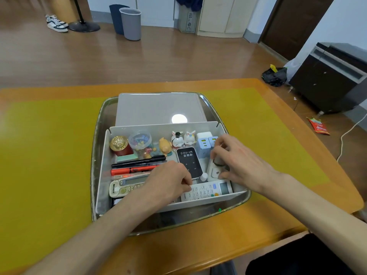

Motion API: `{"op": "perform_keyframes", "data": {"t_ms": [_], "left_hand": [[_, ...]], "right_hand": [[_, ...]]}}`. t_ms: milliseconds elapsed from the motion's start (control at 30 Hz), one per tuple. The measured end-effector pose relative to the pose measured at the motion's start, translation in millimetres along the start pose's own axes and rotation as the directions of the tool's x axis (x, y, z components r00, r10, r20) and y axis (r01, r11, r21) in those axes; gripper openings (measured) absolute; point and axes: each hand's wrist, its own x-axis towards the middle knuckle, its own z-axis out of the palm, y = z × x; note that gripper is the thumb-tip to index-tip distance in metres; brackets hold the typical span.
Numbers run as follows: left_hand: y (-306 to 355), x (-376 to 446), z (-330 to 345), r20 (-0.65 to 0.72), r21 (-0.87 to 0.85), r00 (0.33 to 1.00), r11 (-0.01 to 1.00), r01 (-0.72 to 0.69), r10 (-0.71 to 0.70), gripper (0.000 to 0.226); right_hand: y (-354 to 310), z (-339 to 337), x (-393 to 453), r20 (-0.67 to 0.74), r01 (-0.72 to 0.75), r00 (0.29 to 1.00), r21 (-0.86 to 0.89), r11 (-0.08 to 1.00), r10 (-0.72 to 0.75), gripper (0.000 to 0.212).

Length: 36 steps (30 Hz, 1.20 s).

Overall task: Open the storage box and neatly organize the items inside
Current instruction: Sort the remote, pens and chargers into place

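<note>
A white storage box sits open in a metal tray at the centre of a wooden table topped with a yellow-green mat, its lid lying at 12 o'clock. The left hand, fingers curled, touches a white remote inside; the right hand pinches a small grey item, too hidden to identify. Two waste bins stand on the wood floor at 11 o'clock, a dark cabinet at 2.
</note>
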Motion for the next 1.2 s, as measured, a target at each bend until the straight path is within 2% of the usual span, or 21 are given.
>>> {"op": "perform_keyframes", "data": {"t_ms": [67,133,300,433,600,733,833,1000,1100,1200], "left_hand": [[-0.3,-0.3,0.9,-0.005,-0.003,1.000,1.000,-0.005,0.005,0.011],[-0.4,-0.6,1.5,-0.007,-0.006,1.000,1.000,-0.004,0.004,0.012],[-2.2,-1.2,2.4,0.002,-0.015,1.000,1.000,-0.017,0.018,0.011],[-3.7,-1.1,2.4,0.024,-0.004,0.998,0.999,-0.055,0.055,0.011],[-5.4,0.1,-0.6,0.118,0.049,0.987,0.992,-0.118,0.111,0.015],[-7.2,-1.9,-6.8,0.189,0.029,0.968,0.984,-0.175,0.166,0.021],[-8.7,-6.4,-16.4,0.166,-0.013,0.969,0.983,-0.183,0.183,0.022],[-22.0,-20.9,-46.6,0.082,-0.022,0.987,0.990,-0.137,0.138,0.024],[-34.6,-31.2,-67.1,0.014,0.013,0.993,0.993,-0.114,0.114,0.025],[-40.6,-36.1,-81.0,-0.035,-0.012,0.995,0.996,-0.091,0.091,0.025]], "right_hand": [[3.5,3.0,0.9,-0.005,-0.056,0.998,0.048,0.997,0.057,0.074],[6.6,5.4,3.3,-0.007,-0.093,0.996,0.079,0.993,0.094,0.081],[9.4,2.0,4.9,0.016,-0.098,0.995,0.155,0.983,0.096,0.061],[5.4,5.1,-2.6,0.079,-0.037,0.996,0.083,0.996,0.031,0.049],[4.1,-1.2,0.4,0.020,-0.034,0.999,0.067,0.997,0.033,0.053],[3.0,-13.5,14.9,0.048,-0.014,0.999,0.115,0.993,0.008,0.057],[6.2,-15.3,22.5,0.013,-0.035,0.999,0.142,0.989,0.034,0.056],[9.0,-17.3,26.6,-0.022,-0.138,0.988,0.306,0.942,0.152,0.046],[8.0,-28.8,38.4,-0.069,-0.155,0.974,0.503,0.851,0.218,0.045],[-2.7,-41.7,58.6,0.013,-0.144,0.985,0.620,0.771,0.174,0.050]]}}
